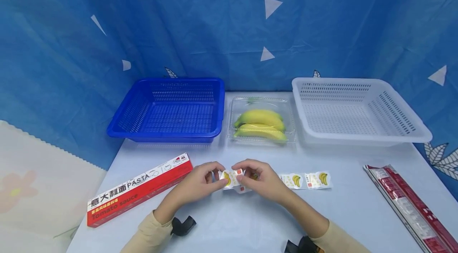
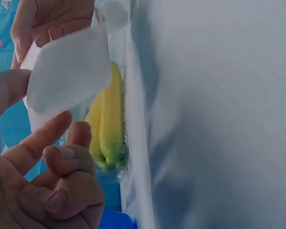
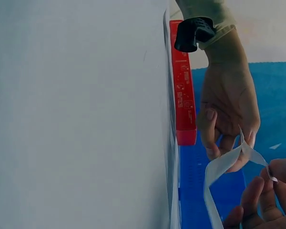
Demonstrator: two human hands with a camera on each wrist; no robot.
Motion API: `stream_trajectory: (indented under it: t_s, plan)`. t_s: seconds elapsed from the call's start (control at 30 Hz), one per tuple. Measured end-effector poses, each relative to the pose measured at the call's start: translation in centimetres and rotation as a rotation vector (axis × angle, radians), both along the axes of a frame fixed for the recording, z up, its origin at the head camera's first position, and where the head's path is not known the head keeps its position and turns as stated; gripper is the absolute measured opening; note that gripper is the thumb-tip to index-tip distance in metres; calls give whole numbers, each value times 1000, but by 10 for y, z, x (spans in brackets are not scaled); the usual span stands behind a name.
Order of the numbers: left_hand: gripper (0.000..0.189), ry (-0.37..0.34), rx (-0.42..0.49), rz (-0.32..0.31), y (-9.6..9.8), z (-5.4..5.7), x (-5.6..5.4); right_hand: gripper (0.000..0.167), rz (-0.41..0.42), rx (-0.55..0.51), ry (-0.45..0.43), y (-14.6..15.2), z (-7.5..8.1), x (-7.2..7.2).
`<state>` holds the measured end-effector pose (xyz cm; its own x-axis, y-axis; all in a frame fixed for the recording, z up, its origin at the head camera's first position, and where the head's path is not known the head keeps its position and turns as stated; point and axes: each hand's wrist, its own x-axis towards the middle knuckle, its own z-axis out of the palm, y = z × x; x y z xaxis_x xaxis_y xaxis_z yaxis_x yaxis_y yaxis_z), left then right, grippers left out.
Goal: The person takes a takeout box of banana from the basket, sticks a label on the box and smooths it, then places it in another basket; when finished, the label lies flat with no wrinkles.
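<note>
A strip of banana labels [image 1: 318,180] lies along the white table, its left end raised between both hands. My left hand [image 1: 200,181] pinches the label at that end by its left side. On the same label's right side, my right hand [image 1: 264,179] has its thumb and fingers closed. The left wrist view shows the strip's plain white back [image 2: 69,69], with the left fingers [image 2: 69,160] below it. In the right wrist view the strip [image 3: 224,164] bends and peaks between the two hands. Whether the label is coming off its backing, I cannot tell.
Behind the hands stands a clear lidded box [image 1: 290,119] with bananas [image 1: 259,117] inside. A blue basket [image 1: 164,139] is to its left, a white basket [image 1: 361,138] to its right. A pasta box [image 1: 139,191] lies at left, a red-and-clear package [image 1: 408,205] at right.
</note>
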<state>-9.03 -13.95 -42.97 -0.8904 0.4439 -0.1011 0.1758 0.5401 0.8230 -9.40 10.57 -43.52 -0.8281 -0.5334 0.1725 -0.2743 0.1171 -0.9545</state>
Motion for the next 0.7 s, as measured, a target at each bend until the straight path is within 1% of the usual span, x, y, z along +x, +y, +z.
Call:
stream_trajectory:
  t_s: [0.13, 0.23, 0.3, 0.4, 0.43, 0.5, 0.63, 0.7]
  plan:
    - [36, -24, 73, -20, 0, 1, 0, 23, 11, -16, 0, -1, 0, 1]
    - [42, -64, 167, -50, 1, 2, 0, 23, 8, -30, 4, -2, -1, 1]
    - [40, -93, 228, -64, 1, 2, 0, 22, -3, -37, -1, -3, -1, 1]
    - [32, -137, 297, -75, 2, 3, 0, 21, -24, -43, -5, -5, -3, 1]
    - [29, -149, 306, -70, 2, 3, 0, 21, -30, -44, -10, -5, -4, 1]
    - [25, -155, 293, -46, 2, 3, 0, 20, -39, -45, -26, -5, -5, 1]
    - [22, -153, 227, 20, 2, 1, 1, 20, -46, -45, -61, -4, -7, 0]
    - [22, -150, 197, 40, 2, 1, 1, 20, -48, -46, -72, -3, -7, -1]
